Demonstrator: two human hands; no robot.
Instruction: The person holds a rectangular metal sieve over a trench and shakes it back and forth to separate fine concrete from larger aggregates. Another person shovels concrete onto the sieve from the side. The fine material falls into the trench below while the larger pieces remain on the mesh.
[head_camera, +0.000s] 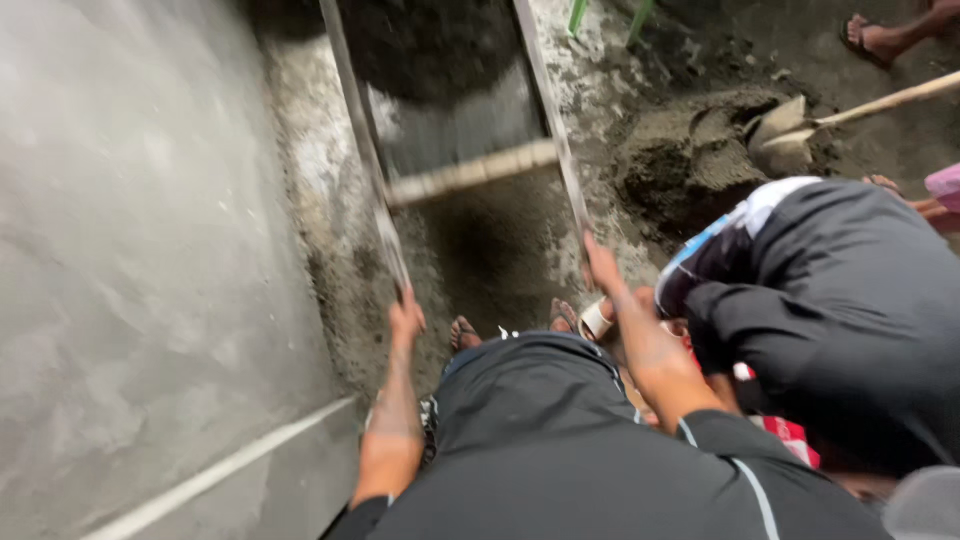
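Observation:
I look down at a long metal-framed sieve tray (556, 130) lying on the dirty ground, with a wooden crossbar (470, 172) and dark soil heaped at its far end. My left hand (405, 318) grips the near end of the left rail (372, 170). My right hand (603, 268) holds the near end of the right rail. My sandalled feet (464, 332) stand between the rails. The picture is blurred.
A grey plastered wall (140, 260) fills the left side. A crouching person in a dark jacket (840, 300) is close on my right. A mound of wet cement (690, 150) with a shovel (790, 135) lies beyond them. Another person's foot (872, 38) shows at top right.

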